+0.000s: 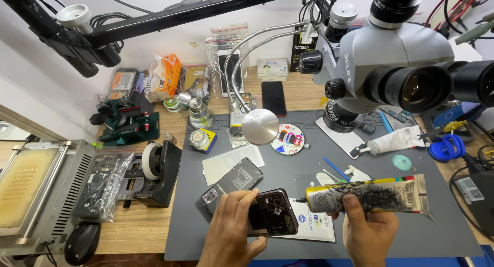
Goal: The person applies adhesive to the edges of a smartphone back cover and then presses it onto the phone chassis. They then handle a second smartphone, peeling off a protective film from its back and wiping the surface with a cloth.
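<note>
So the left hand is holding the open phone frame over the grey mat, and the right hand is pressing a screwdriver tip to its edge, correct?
Not quite. The head view shows the left hand holding the open phone frame over the grey mat, but the right hand holds a yellow glue tube, not a screwdriver, with its thin nozzle at the frame's edge.

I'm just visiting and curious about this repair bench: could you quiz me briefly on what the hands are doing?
1. True or false: the left hand holds an opened phone.
2. What does the right hand hold? A) tweezers B) a glue tube C) a screwdriver
3. Where does the tube's nozzle point?

Key:
1. True.
2. B.
3. At the phone's right edge, above the grey mat.
</note>
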